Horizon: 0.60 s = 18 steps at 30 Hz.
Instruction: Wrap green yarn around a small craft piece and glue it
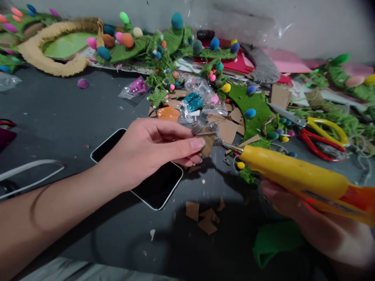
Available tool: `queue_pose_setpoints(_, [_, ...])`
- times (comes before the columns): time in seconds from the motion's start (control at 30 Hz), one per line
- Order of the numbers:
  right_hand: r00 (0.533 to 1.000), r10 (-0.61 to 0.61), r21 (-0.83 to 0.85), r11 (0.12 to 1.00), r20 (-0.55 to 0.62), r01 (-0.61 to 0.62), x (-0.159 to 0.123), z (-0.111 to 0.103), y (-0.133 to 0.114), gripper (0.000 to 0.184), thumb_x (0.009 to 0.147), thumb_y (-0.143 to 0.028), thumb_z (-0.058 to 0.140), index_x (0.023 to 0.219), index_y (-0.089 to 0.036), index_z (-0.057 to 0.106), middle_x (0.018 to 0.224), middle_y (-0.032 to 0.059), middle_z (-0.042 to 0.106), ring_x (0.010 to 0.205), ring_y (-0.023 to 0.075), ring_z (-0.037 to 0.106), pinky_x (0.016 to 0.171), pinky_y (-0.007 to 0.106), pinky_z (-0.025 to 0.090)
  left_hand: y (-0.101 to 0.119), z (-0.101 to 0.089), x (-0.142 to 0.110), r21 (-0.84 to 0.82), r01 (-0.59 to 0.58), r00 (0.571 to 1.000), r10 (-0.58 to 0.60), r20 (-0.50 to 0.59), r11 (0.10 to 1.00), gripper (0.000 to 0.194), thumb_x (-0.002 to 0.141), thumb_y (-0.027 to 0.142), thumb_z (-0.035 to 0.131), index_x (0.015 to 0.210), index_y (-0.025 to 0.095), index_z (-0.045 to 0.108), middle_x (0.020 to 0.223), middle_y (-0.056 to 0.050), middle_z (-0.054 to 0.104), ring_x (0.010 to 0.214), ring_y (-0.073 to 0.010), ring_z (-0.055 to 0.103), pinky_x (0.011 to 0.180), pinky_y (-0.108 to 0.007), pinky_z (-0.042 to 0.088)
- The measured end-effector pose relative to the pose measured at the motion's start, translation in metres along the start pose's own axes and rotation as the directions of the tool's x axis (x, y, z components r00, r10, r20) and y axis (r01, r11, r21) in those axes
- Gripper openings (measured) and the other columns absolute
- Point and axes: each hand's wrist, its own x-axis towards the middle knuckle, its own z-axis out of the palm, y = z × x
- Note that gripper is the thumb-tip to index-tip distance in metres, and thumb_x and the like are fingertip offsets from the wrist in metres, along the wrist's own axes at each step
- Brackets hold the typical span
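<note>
My left hand [158, 146] pinches a small piece of cardboard [208, 143] partly wound with grey yarn [202, 127]. My right hand [316, 218] is wrapped round a yellow hot glue gun [293, 168] with orange parts. Its metal nozzle points left, and the tip meets or nearly meets the grey yarn at the cardboard's right edge. Beneath my left hand and wrist, a phone [158, 191] with a dark screen lies on the dark table. Part of the cardboard is hidden behind my thumb and fingers.
Scissors [325, 136] with red and yellow handles lie open at right. Cardboard scraps [208, 220] are in front. Green yarn-wrapped shapes [131, 52] with colored balls line the back, beside a tan wrapped ring [52, 66]. Small plastic bags [202, 93] lie mid-table; a white cable [35, 168] is left.
</note>
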Motion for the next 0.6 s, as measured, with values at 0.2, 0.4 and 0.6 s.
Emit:
queue_pose_setpoints(0.2, [0.998,-0.037,-0.041,0.998,0.041,0.039,-0.007,-0.001,0.007,0.010,0.090,-0.025,0.063,0.084,-0.033,0.063,0.069,-0.0039,0.066,0.059,0.0193,0.063,0.051,0.033,0.051,-0.002,0.000,0.000,-0.018,-0.022,1.000,0.022,0.001,1.000,0.013,0.076,0.031,0.092,0.080,0.022,0.083,0.077,-0.001,0.079,0.066,-0.0148,0.077,0.067,-0.020,0.067])
queue_pose_setpoints(0.4, [0.997,-0.041,-0.055,0.998,0.066,0.045,-0.005,-0.002,0.006,0.020,0.094,-0.024,0.063,0.075,-0.029,0.061,0.065,-0.0051,0.065,0.056,0.0152,0.062,0.051,0.028,0.050,-0.002,0.000,0.000,-0.048,-0.034,0.998,0.036,0.043,0.998,0.007,0.079,0.026,0.089,0.080,0.024,0.083,0.076,0.001,0.078,0.065,-0.0104,0.075,0.067,-0.016,0.065])
queue_pose_setpoints(0.6, [0.995,0.094,0.021,0.995,-0.023,-0.094,-0.002,0.004,-0.001,0.019,0.093,-0.030,0.065,0.075,-0.028,0.064,0.067,-0.0052,0.065,0.056,0.0122,0.062,0.051,0.020,0.053,-0.001,0.000,-0.001,0.006,-0.066,0.998,0.066,-0.010,0.998,0.009,0.079,0.025,0.088,0.083,0.019,0.082,0.079,-0.001,0.078,0.066,-0.0119,0.075,0.066,-0.019,0.064])
